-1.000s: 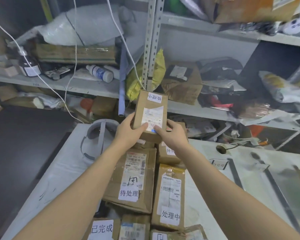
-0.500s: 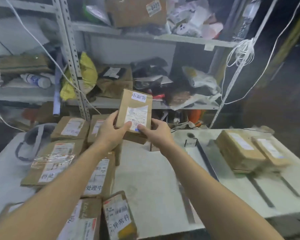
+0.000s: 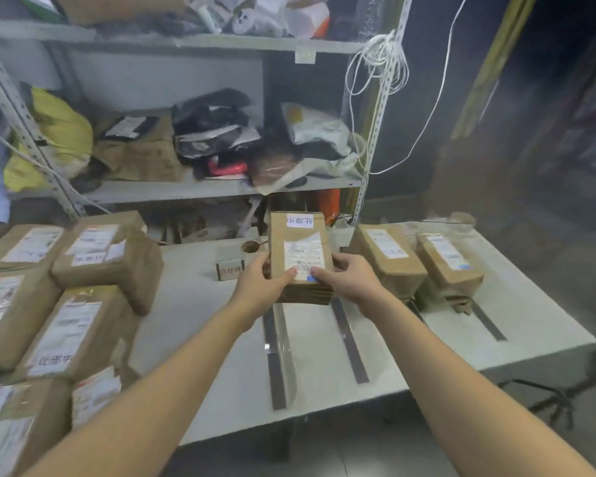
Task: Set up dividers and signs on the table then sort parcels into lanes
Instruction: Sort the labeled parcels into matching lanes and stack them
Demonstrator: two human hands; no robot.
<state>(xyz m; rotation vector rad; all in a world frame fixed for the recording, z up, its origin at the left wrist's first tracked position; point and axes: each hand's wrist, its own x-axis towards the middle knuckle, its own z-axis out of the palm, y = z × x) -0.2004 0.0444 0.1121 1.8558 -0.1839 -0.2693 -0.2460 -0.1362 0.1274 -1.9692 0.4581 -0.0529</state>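
Both hands hold one brown parcel (image 3: 298,256) at frame centre, the left hand (image 3: 260,287) gripping its lower left edge, the right hand (image 3: 346,280) its lower right. It hangs above two dark divider strips (image 3: 348,339) on the table (image 3: 530,325). A small sign (image 3: 230,268) stands just left of it. Two parcels (image 3: 389,259) lie at right, a pile (image 3: 76,325) at left.

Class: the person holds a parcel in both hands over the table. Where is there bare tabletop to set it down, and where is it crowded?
Bare: the lane between the two dark divider strips, under the held parcel, and the patch between the left parcel stack and the small sign. Crowded: the left stack, and the two parcels on the right.
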